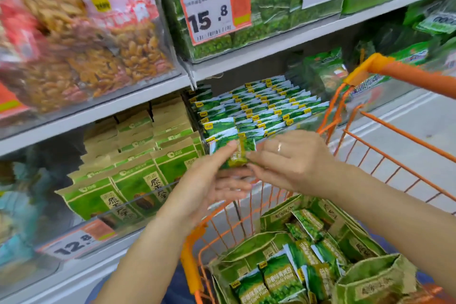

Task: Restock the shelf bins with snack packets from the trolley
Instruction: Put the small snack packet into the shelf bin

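Packet (234, 153) held over trolley (385, 155).
Your L hand (209, 187) & R hand (288, 160) fingers pinch it by shelf bin (259, 106).

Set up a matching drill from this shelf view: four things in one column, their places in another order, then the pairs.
Things:
1. small green snack packet
2. orange wire trolley
3. orange-and-white 15.8 price tag
4. tan-and-green paper bags

Places:
A. on the upper shelf bin's front
B. lower shelf bin, left of the hands
C. pinched between left hand and right hand
D. lower right, loaded with green packets

Pairs: 1-C, 2-D, 3-A, 4-B
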Available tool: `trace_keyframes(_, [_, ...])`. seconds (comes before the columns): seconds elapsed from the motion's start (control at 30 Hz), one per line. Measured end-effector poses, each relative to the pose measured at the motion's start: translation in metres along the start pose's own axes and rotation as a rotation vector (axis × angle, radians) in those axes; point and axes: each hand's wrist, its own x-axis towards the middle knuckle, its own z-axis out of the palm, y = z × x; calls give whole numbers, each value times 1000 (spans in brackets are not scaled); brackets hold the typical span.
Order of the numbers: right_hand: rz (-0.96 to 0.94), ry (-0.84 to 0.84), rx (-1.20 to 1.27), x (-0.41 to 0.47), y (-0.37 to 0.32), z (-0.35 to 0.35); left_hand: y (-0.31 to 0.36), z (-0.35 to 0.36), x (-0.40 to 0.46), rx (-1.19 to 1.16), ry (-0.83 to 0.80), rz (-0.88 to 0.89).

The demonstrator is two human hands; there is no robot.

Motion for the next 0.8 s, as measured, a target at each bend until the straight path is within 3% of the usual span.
trace_keyframes(0.1, [52,-13,68,7,10,10,11,0,12,59,144,98])
trace_keyframes(0.2, [254,-77,54,-2,34,26,18,-4,31,257,232,181])
trace_keyframes(0.33, [534,-457,-54,-36,64,46,28,9,63,631,312,363])
trace_keyframes(0.4, [595,-548,-48,-46,69,48,36,16,98,795,349,423])
trace_keyframes(0.6, [606,-571,66,-49,73,50,63,22,215,1165,536,477])
trace_keyframes(0.8, [607,-450,109,-52,71,52,86,-4,278,1310,637,390])
